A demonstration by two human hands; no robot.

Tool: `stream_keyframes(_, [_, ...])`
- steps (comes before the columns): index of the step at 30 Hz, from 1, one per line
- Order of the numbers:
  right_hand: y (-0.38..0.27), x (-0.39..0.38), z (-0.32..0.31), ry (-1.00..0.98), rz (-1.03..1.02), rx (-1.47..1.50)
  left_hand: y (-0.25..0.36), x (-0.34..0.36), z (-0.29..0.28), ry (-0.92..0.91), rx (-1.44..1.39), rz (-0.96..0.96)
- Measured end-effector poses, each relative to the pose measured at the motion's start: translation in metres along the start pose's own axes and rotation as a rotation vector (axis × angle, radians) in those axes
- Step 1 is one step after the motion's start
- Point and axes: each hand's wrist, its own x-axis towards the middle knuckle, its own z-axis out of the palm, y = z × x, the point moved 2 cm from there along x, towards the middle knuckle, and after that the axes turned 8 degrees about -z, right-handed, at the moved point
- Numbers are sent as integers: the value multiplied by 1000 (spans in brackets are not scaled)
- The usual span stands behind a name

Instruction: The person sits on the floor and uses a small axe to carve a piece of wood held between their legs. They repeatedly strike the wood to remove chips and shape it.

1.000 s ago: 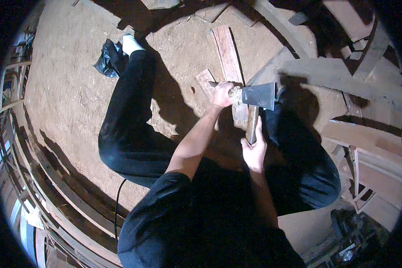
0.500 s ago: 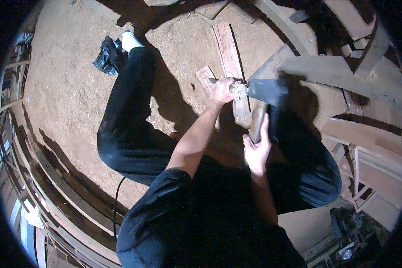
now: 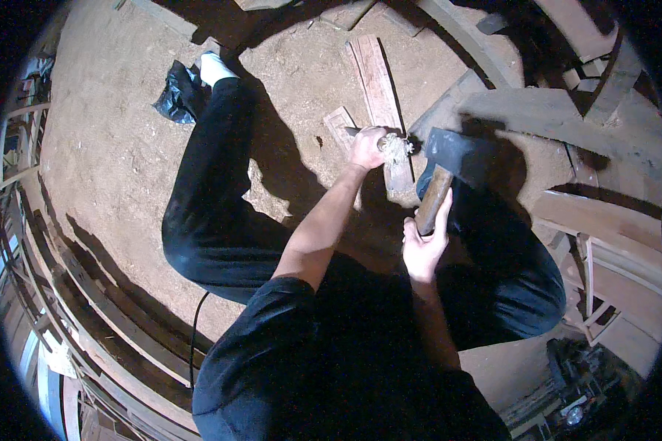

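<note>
Gripping a hatchet (image 3: pixel 444 167) by its handle (image 3: pixel 435 201), the right hand (image 3: pixel 424 253) in the head view sits below the blade (image 3: pixel 452 149), which stands apart, right of the frayed-ended piece (image 3: pixel 397 148) held crosswise in the left hand (image 3: pixel 367 149).

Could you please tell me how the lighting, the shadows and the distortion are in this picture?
Head view: bright ground, hard shadow right of the left leg; head view: glints on the bag; head view: axe head's right end hard to tell from the dark; head view: planks at left curve along the black rim.
</note>
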Motion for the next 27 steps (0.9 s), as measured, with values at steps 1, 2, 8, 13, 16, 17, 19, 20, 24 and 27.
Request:
stream_keyframes(1, [0,0,4,31,-75,-23,-7,-3,1,-100,4,-104])
stream_keyframes(2, [10,1,3,-86,-46,-134,-2,-1,-2,-94,-10,-102])
stream_keyframes(8, [19,-4,-15,-93,19,-50,5,-1,-5,-76,40,-78])
stream_keyframes(13, [26,0,-5,-43,-155,-186,1,0,0,-84,-42,-100])
stream_keyframes(16, [28,0,3,-206,8,-204,-7,-7,4,-75,-8,-87])
stream_keyframes(17, [19,8,0,-232,-21,-182,-13,-3,3,-55,12,-78])
stream_keyframes(19, [3,3,-8,-208,-12,-141,-11,-9,3,-44,7,-60])
stream_keyframes(20, [-3,0,-10,-156,-3,-110,-10,-8,2,-36,8,-47])
stream_keyframes(24, [13,-1,-5,31,-97,-64,-7,1,5,-68,-30,-43])
stream_keyframes(27, [30,0,13,-185,-135,-276,-17,-8,7,7,13,6])
